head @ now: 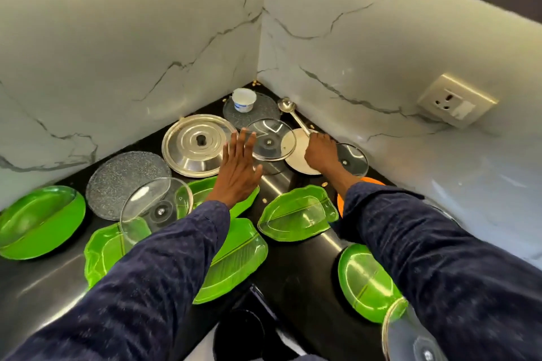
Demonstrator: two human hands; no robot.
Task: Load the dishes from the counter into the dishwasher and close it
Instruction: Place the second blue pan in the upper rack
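Steel ladle [294, 116] handle sits in right hand [321, 152].

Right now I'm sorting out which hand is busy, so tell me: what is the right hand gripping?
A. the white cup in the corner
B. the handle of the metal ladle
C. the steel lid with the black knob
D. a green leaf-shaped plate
B: the right hand is curled round the handle end of the metal ladle, whose bowl lies near the wall corner, while the left hand hovers flat with fingers straight.
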